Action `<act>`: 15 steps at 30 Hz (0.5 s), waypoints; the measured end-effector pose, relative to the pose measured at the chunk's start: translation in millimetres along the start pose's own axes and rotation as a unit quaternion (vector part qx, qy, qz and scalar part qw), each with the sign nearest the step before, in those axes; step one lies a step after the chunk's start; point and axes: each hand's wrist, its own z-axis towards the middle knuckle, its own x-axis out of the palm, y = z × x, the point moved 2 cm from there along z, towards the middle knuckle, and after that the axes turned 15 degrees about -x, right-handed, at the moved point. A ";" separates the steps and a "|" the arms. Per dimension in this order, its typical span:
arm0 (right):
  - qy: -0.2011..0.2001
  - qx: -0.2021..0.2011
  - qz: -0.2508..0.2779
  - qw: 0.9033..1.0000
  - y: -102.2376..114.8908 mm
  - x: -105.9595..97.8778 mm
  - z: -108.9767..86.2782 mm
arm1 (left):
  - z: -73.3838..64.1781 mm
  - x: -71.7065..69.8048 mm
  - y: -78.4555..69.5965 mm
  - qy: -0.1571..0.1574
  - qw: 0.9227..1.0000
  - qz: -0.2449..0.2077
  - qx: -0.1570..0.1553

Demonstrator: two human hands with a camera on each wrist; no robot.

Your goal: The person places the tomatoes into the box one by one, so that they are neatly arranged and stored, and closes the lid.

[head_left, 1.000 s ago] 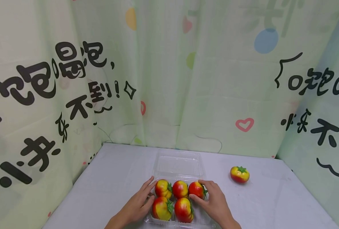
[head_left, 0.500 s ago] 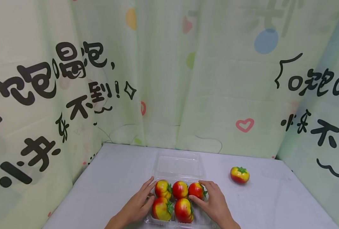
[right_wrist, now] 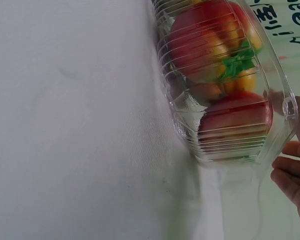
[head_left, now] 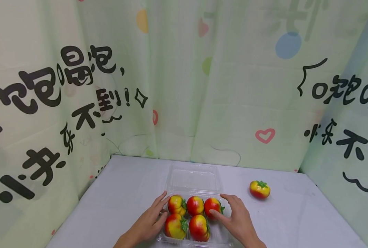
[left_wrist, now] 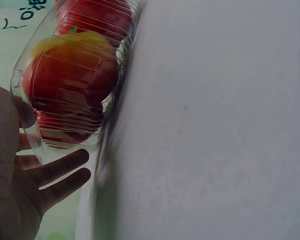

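Note:
A clear plastic clamshell box (head_left: 222,237) lies at the front with its lid (head_left: 194,177) folded back. Several red-and-yellow, tomato-like fruits with green leafy tops sit in it, among them a front-left fruit (head_left: 175,226) and a back-right fruit (head_left: 209,204). My left hand (head_left: 148,220) touches the box's left side, fingers loosely extended, thumb at the rim. Over the right side, my right hand (head_left: 238,220) spreads thumb and index finger around the back-right fruit without a visible grip; its thumb overlaps that fruit. The front-right part of the box holds no fruit.
One more fruit (head_left: 259,189) of the same kind stands on the white tabletop (head_left: 290,210), right of the box. Printed curtains (head_left: 184,86) hang around the table's back and sides.
My right hand has shifted slightly right, its thumb and index finger spreading away from the back-right fruit. My left hand, the box and the loose fruit stay in place.

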 end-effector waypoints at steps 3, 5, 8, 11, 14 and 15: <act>-0.001 0.002 0.000 1.000 -2.2 -1.4 -0.5 | 0.4 0.2 0.8 0.002 1.000 -0.001 0.000; -0.001 0.002 -0.001 1.000 -3.8 -2.2 -1.0 | 0.6 0.2 1.2 0.003 1.000 -0.001 0.001; -0.003 0.002 -0.004 1.000 -6.8 -3.4 -2.8 | 0.6 0.3 1.2 0.004 1.000 -0.002 0.001; -0.006 0.002 -0.006 1.000 -9.5 -4.8 -4.4 | 0.6 0.3 0.8 0.004 1.000 -0.003 0.002; -0.008 0.004 -0.009 1.000 -12.1 -6.1 -5.8 | 0.5 0.2 0.4 0.005 1.000 -0.005 0.002; -0.008 0.004 -0.011 1.000 -13.0 -6.7 -6.0 | 0.6 0.3 0.5 0.005 1.000 -0.005 0.002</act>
